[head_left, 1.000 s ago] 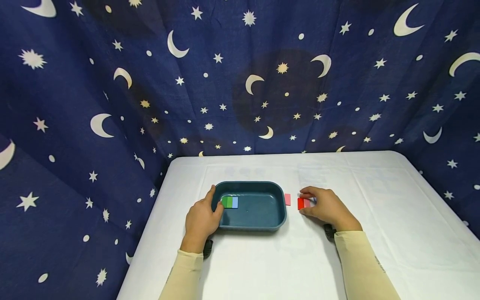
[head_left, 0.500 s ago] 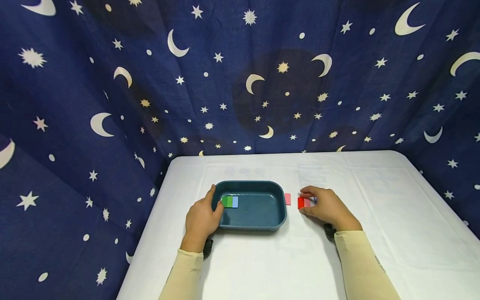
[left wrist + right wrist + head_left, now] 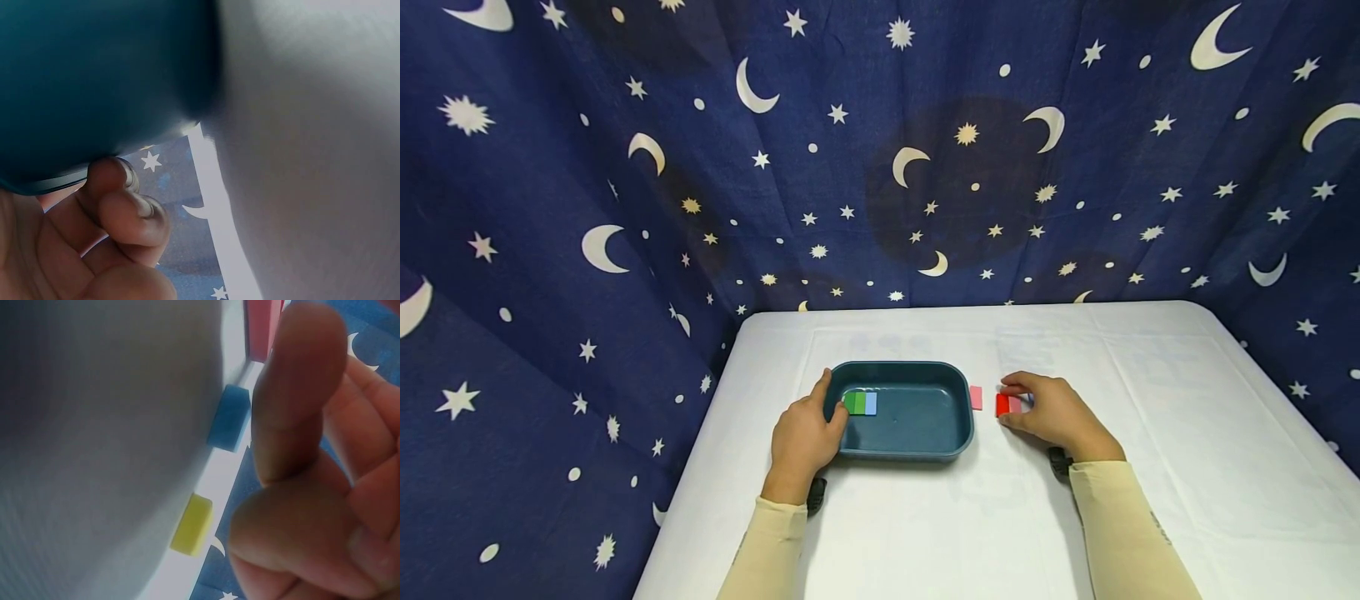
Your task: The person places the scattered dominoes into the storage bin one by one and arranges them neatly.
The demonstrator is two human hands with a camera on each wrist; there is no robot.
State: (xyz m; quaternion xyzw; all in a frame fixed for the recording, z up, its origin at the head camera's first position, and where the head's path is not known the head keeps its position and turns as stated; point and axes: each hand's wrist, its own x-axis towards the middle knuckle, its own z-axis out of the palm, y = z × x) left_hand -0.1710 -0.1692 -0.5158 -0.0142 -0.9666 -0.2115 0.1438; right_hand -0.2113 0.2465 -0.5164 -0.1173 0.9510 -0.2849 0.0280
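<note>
In the head view my left hand (image 3: 805, 435) grips the left end of a dark teal plastic tub (image 3: 898, 456), thumb over the rim and inside. Its other fingers curl against the outer wall in the left wrist view. Two green blocks (image 3: 854, 403) and a light blue block (image 3: 871, 404) line up inside the tub, partly behind the thumb. To the right, my right hand (image 3: 1051, 412) pinches a red block (image 3: 1002, 406) lengthwise between thumb and fingers. A pink block (image 3: 1015, 405) sits against the red one, partly under the hand.
Another pink block (image 3: 976, 397) stands by the tub's right wall. The right wrist view also shows a blue block (image 3: 230, 419) and a yellow block (image 3: 192, 525) on the white-covered table (image 3: 940, 533). A dark blue star-and-moon curtain (image 3: 850, 167) hangs behind.
</note>
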